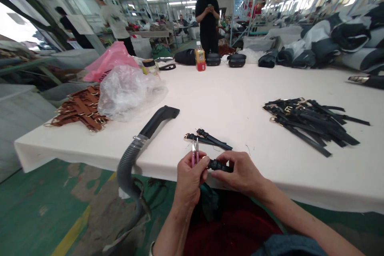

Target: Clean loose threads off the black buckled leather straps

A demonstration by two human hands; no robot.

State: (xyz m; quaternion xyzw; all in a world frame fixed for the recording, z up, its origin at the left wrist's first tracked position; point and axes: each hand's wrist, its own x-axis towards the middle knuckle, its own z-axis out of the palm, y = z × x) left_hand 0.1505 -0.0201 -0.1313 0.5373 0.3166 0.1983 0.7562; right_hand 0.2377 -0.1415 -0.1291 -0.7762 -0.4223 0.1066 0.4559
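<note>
Near the table's front edge, my left hand [192,178] is closed around pink-handled thread snips [195,156], their blades pointing up and away from me. Its thumb and fingertips also pinch the buckle end of a black strap [219,165]. My right hand [240,172] grips the same strap from the other side, with fingers and thumb wrapped about it; part of the strap is hidden there. Just beyond my hands lie two short black buckle straps [214,141]. A larger pile of black straps [312,122] with gold-coloured buckles rests to the right.
A black nozzle [159,120] on a grey hose [129,164] lies over the table's front edge at left. Brown straps [85,108] and a clear plastic bag [129,92] are beyond it. A bottle [200,58] stands at the back. A person [207,16] stands behind the table.
</note>
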